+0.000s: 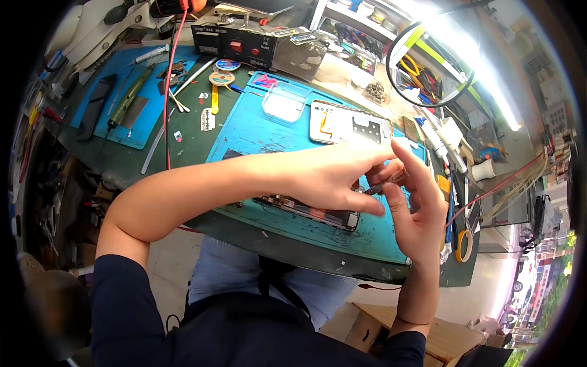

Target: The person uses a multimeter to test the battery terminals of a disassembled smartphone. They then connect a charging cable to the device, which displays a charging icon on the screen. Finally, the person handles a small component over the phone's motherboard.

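My left hand (330,181) reaches across the phone to my right hand, its thumb stretched out apart from its fingers, some of which are hidden. Facing it, my right hand (420,208) has its fingers curled round a small slim thing (374,188), dark at one end; its kind cannot be made out. Both hands meet above the blue work mat (257,131). Below my left hand and forearm lies an opened phone (306,211) with its inner parts showing, partly covered. A white phone back cover (342,122) lies beyond my hands, beside a clear plastic box (285,101).
A black power unit (235,48) stands at the back. To the left, a second blue mat (142,131) carries a green-handled tool (131,98). Orange tape (464,246) and several tools line the right edge. A black cable loop (391,64) hangs at the upper right.
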`<state>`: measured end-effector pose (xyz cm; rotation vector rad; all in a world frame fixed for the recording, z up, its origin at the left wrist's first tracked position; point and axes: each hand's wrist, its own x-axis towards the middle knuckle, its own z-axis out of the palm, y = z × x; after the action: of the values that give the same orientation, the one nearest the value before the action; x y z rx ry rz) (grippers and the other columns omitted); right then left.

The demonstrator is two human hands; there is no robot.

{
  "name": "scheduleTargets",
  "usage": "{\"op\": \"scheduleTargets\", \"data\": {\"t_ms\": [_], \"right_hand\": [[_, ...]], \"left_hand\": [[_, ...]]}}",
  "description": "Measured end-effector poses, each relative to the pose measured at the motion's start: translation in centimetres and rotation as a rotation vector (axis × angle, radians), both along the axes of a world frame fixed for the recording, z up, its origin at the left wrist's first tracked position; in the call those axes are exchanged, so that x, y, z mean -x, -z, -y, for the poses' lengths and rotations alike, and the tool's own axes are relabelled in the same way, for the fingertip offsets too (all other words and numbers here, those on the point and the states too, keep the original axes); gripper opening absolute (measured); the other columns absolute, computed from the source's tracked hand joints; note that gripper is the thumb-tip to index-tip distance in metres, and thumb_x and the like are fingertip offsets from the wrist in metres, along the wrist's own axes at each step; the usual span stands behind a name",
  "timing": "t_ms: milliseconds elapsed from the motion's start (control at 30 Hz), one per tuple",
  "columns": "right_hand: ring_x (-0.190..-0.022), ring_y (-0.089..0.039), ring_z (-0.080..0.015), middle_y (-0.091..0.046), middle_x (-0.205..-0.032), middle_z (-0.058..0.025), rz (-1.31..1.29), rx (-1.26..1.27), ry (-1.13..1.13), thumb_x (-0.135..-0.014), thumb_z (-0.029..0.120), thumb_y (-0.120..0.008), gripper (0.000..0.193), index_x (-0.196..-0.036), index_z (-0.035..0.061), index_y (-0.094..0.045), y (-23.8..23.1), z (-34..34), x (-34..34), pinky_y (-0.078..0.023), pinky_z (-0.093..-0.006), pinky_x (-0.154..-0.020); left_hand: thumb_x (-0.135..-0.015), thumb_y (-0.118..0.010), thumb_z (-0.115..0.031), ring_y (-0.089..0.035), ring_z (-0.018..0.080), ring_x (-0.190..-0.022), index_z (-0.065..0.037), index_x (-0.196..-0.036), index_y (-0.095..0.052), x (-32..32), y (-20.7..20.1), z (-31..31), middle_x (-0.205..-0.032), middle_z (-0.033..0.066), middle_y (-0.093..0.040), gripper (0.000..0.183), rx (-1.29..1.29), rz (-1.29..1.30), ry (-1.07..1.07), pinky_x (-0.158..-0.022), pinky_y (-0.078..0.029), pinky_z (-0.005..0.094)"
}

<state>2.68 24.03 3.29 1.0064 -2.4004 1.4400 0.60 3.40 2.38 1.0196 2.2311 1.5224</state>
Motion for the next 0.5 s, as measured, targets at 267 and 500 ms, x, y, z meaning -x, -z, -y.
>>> {"op": "scheduleTargets", "data": {"t_ms": [267, 500], "right_hand": [[-0.081, -0.062, -0.0185, -0.065, -0.099, -0.0119, -0.166, -0.16, 0.046, -0.084, 0.001, -0.072, 0.057, -0.139, 0.0026, -0.058, -0.4, -0.2, 0.2, -0.052, -0.0328, -0.073], [-0.076, -0.061, -0.0171, -0.063, -0.091, -0.0096, -0.223, -0.122, 0.013, -0.086, -0.008, -0.067, 0.054, -0.138, 0.0008, -0.058, -0.3, 0.5, 0.3, -0.052, -0.0303, -0.071]], "left_hand": [[-0.086, -0.077, -0.017, -0.061, 0.0226, -0.081, 0.0, -0.104, -0.056, 0.1, -0.4, 0.2, -0.092, 0.0099, -0.06, 0.033, 0.089, 0.008, 0.03, -0.072, -0.052, 0.0366], [-0.082, -0.082, -0.032, -0.063, 0.0243, -0.076, -0.003, -0.107, -0.056, 0.7, 1.1, 0.2, -0.082, 0.0089, -0.062, 0.046, 0.028, -0.166, -0.014, -0.068, -0.051, 0.0371]]}}
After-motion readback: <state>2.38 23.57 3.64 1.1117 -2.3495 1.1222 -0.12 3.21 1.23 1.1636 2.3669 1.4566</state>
